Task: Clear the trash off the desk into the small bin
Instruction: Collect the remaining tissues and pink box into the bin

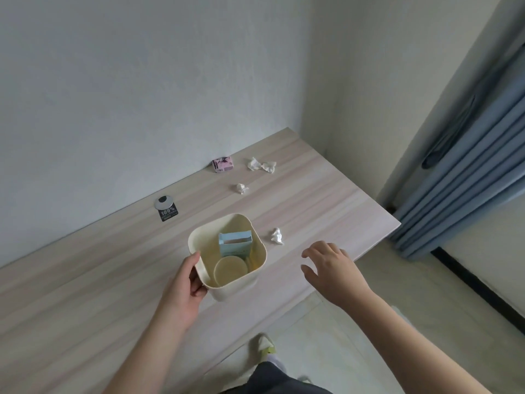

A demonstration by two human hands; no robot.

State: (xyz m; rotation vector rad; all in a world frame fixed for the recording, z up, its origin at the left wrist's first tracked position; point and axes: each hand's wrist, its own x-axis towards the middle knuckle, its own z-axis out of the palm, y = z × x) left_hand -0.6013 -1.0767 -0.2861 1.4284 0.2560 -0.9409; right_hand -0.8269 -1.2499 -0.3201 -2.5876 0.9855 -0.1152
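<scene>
A small cream bin (pixel 257 231) stands on the pale wooden desk (pixel 326 200). Inside it lie a light blue carton (pixel 235 244) and a round beige lid (pixel 230 270). My left hand (pixel 187 282) grips the bin's near left rim. My right hand (pixel 332 268) hovers open, fingers spread, to the right of the bin, holding nothing. A crumpled white tissue (pixel 276 236) lies just right of the bin, a short way beyond my right hand. Two more tissues lie farther back: a small tissue ball (pixel 241 188) and a larger crumpled tissue (pixel 262 165).
A pink packet (pixel 223 164) sits by the wall at the back. A round metal disc (pixel 164 202) and a black sticker (pixel 168 213) lie at the back left. The desk's right edge drops to the floor; blue curtains (pixel 468 177) hang to the right.
</scene>
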